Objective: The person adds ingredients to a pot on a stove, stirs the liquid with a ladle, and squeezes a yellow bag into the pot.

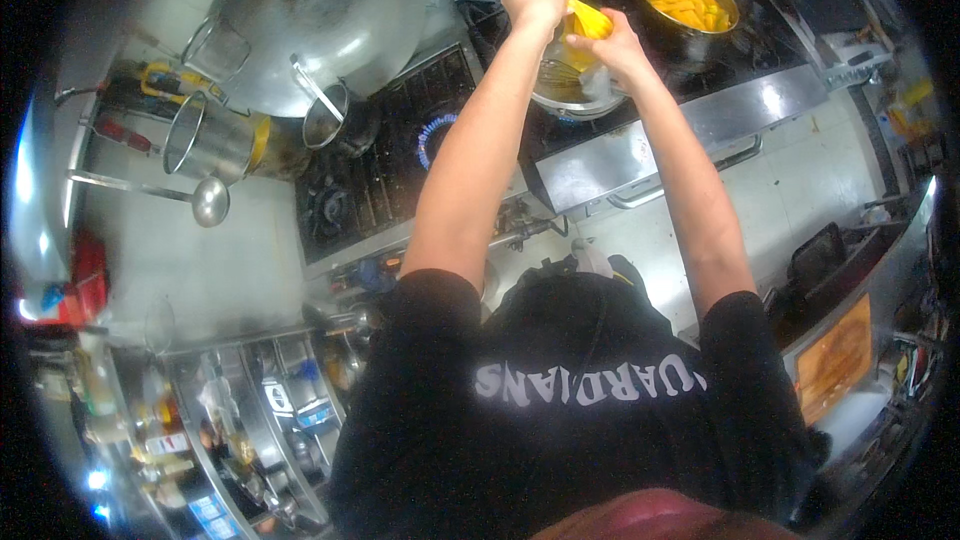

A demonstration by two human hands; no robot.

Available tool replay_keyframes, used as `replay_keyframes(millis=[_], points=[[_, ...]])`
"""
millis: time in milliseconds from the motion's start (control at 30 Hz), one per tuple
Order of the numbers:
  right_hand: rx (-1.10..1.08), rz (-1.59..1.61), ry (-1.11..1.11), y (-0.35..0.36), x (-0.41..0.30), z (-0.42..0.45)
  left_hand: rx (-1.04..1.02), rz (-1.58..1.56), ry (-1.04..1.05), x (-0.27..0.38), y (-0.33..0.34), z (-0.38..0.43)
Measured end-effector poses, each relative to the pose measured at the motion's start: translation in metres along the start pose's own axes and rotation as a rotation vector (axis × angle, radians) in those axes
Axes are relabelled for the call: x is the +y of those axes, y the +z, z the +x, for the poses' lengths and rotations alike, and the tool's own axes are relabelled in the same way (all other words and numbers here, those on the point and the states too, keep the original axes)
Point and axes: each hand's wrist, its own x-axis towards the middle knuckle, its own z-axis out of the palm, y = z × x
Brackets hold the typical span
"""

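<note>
My left hand (536, 1) grips the upper end of a yellow bag or cloth-like piece (590, 19), which hangs gathered and twisted between my hands. My right hand (616, 50) holds its lower part from the other side. Directly below them a round metal pot (577, 109) sits on the stove, with a wire whisk (556, 75) resting in it. Clear, crumpled plastic shows by the pot's rim, under my right hand. What the yellow piece is made of cannot be told. Up and to the right stands a metal pan (651, 9) of yellow-orange cut pieces (688, 4).
A blue gas flame (435, 139) burns on the burner left of my forearm. A large wok (322, 15), a strainer pot (210, 139) and a ladle (211, 202) are at the left. A wooden board (834, 356) lies at the right, and containers fill the lower left.
</note>
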Motion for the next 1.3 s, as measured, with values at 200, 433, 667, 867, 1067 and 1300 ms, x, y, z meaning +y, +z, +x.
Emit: replay_keyframes(millis=[200,433,667,867,1067,1300], points=[[0.054,-0.561,-0.477,-0.003,-0.008,0.009,0.009,0.078,-0.027,-0.005,-0.012,0.015],[-0.033,-0.588,-0.607,-0.016,-0.001,0.056,-0.043,0.38,0.18,0.0,-0.033,0.012],[-0.15,-0.594,-0.67,-0.016,-0.033,0.064,-0.23,0.46,0.36,-0.028,-0.064,0.021],[-0.221,-0.65,-0.657,-0.021,-0.04,0.079,-0.106,0.603,0.513,-0.048,-0.052,0.025],[-0.433,-0.67,-0.652,-0.019,-0.055,0.076,0.015,0.268,0.467,-0.072,-0.055,0.039],[-0.537,-1.119,-0.734,-0.017,-0.048,0.084,-0.266,-0.278,0.059,-0.067,-0.035,0.033]])
